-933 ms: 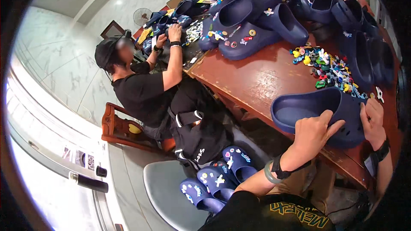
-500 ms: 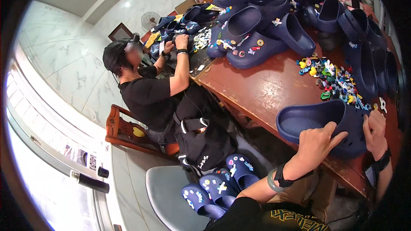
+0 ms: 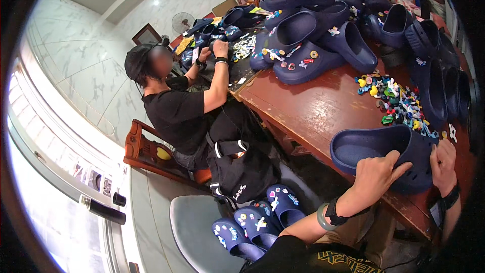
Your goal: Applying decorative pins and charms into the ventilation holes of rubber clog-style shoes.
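Observation:
A navy blue clog lies at the near edge of the table, heel to the left and toe to the right. No charms show on its visible upper, which has small holes. My left hand grips the clog's near side, fingers over the rim of the opening. At the toe, my right hand is closed with its fingers curled against the upper; whatever they pinch is hidden. Just beyond the clog spreads a pile of small colourful shoe charms. A white charm lies apart, close to my right hand.
Navy clogs, many with charms, are heaped on the red-brown table. More decorated clogs rest on a grey chair to my left. A co-worker sits across the corner, hands near other clogs. A black bag hangs between us.
The whole view has shifted slightly, so the table and clogs appear a little further right and lower. Both hands keep their places on the clog.

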`<state>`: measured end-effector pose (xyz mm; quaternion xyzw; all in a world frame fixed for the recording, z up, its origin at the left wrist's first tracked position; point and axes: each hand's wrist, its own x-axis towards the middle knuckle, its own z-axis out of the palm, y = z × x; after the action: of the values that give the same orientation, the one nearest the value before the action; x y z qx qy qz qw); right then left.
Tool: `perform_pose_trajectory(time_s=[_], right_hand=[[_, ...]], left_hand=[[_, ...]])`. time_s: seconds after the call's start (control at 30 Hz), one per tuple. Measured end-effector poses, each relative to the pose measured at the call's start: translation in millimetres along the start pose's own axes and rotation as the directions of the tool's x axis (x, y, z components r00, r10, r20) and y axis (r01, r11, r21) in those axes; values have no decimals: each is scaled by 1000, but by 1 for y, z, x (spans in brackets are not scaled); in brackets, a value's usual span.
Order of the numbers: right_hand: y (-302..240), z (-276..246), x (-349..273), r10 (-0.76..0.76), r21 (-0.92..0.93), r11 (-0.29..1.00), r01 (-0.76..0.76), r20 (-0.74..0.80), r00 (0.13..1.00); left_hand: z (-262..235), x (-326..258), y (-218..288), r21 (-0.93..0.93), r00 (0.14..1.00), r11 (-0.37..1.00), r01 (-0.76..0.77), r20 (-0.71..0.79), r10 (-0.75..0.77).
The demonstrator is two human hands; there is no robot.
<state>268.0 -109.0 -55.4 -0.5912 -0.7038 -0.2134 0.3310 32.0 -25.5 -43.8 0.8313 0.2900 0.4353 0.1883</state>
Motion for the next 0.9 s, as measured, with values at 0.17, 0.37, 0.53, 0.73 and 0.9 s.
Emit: perform_pose_trajectory(time_s=[0.17,0.37,0.53,0.73,0.9], right_hand=[[-3,-3,3,-27,10,1000,27,1,1000],[1,-4,-2,5,13,1000,-6,45,999],[-1,-1,0,-29,10,1000,29,-13,999],[1,-6,-3,-30,-30,999,31,35,999],[8,5,-6,-8,38,999,8,-9,1000]], left_hand=[[-1,0,1,5,1000,1000,9,10,-9],[1,-1,1,1,1000,1000,20,24,-20],[-1,1,1,2,999,1000,26,29,-26],[-6,1,3,16,998,999,36,43,-37],[4,2,-3,14,999,999,33,24,-33]])
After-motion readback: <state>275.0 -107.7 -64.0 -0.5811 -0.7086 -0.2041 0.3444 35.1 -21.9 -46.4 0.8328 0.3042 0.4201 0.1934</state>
